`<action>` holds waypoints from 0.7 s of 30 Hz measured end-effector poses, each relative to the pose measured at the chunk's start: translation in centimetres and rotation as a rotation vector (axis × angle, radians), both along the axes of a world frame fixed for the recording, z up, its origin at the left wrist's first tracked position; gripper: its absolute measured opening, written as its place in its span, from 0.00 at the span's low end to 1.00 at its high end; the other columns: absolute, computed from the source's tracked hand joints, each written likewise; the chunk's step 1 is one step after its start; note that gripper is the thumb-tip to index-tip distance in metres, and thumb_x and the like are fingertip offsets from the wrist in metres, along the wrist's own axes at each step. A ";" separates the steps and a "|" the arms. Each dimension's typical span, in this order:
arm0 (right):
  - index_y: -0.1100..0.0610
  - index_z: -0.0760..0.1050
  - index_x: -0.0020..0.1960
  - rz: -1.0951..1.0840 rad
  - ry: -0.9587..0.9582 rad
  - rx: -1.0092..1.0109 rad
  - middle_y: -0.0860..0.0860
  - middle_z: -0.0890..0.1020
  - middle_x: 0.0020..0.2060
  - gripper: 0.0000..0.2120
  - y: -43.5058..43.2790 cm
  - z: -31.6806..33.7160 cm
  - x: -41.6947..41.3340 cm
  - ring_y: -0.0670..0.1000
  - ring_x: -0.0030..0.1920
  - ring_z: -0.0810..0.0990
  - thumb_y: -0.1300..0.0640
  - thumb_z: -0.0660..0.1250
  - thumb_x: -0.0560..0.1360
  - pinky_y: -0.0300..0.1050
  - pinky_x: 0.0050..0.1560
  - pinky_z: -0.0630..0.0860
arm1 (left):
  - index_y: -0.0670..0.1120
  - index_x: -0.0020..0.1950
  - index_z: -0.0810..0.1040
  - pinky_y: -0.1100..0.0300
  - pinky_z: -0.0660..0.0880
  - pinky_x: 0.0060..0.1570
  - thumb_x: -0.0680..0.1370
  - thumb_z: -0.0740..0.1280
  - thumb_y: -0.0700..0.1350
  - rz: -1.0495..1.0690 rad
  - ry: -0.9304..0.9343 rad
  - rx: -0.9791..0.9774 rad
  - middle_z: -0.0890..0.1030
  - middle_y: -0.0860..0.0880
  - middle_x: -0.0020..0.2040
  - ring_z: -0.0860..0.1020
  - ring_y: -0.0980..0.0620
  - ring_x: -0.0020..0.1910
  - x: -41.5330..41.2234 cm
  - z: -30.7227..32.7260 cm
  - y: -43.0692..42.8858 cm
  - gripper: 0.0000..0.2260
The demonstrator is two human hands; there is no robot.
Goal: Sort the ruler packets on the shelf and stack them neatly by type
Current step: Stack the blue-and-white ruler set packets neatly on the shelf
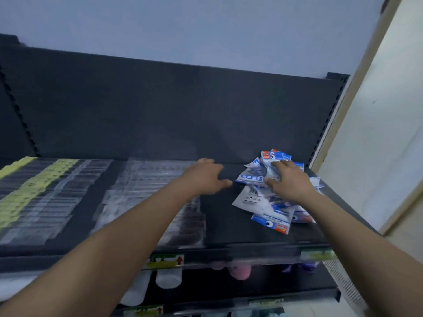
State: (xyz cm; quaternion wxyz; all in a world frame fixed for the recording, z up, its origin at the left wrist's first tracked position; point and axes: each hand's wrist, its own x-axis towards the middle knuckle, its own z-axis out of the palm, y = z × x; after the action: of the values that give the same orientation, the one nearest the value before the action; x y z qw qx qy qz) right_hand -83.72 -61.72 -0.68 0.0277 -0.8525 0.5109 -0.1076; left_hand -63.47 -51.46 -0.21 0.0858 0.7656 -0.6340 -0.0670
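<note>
Where the lower tier shows nearest the camera, white bottles [169,279] and a pink object [240,272] stand beneath a yellow-green price tag [164,261] fixed on the front edge of the dark shelf [224,216]. Both bare forearms reach up and over that edge. On the shelf's left lie rows of clear packets with yellow headers [41,186], and just beside them, toward the middle, sits a stack of plain clear ruler packets [146,186], blurred by motion. On the right side lies a loose, untidy pile of blue-and-white packets [270,211], overlapping at different angles and well apart from the clear stack. The left hand [206,177] is over the bare strip between the two, at the clear stack's far right corner, fingers spread and loosely bent, holding nothing. The right hand [288,181] is on top of the pile, fingers bent down onto the upper packets and thumb against a packet's edge; whether it pinches one or merely rests there cannot be told through the blur. Behind stands the dark back panel [183,110], and above it a pale wall [206,26].
</note>
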 end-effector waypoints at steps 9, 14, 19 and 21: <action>0.55 0.60 0.75 -0.124 -0.019 0.286 0.62 0.63 0.73 0.32 -8.2 -2.5 -6.7 0.62 0.72 0.63 0.35 0.48 0.79 0.56 0.70 0.63 | 0.55 0.79 0.50 0.47 0.55 0.74 0.78 0.58 0.63 0.031 0.183 0.098 0.48 0.47 0.80 0.51 0.45 0.78 -8.1 -3.0 -8.0 0.33; 0.57 0.63 0.72 0.027 -0.054 0.371 0.62 0.70 0.67 0.32 -8.7 -4.2 -6.4 0.62 0.66 0.70 0.35 0.51 0.78 0.55 0.66 0.68 | 0.55 0.76 0.60 0.50 0.65 0.67 0.78 0.54 0.66 0.094 0.160 0.088 0.67 0.48 0.74 0.67 0.46 0.70 -9.3 -3.6 -9.1 0.29; 0.52 0.64 0.73 0.208 -0.082 0.376 0.57 0.72 0.66 0.32 -8.4 -4.4 -4.3 0.58 0.64 0.72 0.34 0.53 0.77 0.52 0.64 0.70 | 0.53 0.61 0.76 0.47 0.66 0.63 0.73 0.52 0.73 0.353 0.016 0.034 0.75 0.45 0.63 0.72 0.45 0.64 -8.2 -2.3 -8.4 0.30; 0.50 0.68 0.70 0.281 -0.127 0.410 0.54 0.74 0.64 0.31 -8.0 -4.4 -3.1 0.55 0.62 0.74 0.33 0.56 0.74 0.52 0.63 0.72 | 0.54 0.47 0.77 0.51 0.71 0.57 0.72 0.59 0.71 0.354 0.071 -0.035 0.79 0.47 0.57 0.75 0.46 0.59 -7.4 -2.2 -8.2 0.23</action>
State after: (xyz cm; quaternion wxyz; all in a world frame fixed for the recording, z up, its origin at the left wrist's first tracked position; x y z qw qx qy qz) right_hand -86.82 -69.72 -5.12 0.2467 -0.8831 0.3959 -0.0503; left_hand -70.87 -59.63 -2.42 0.1320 0.8608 -0.4870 -0.0666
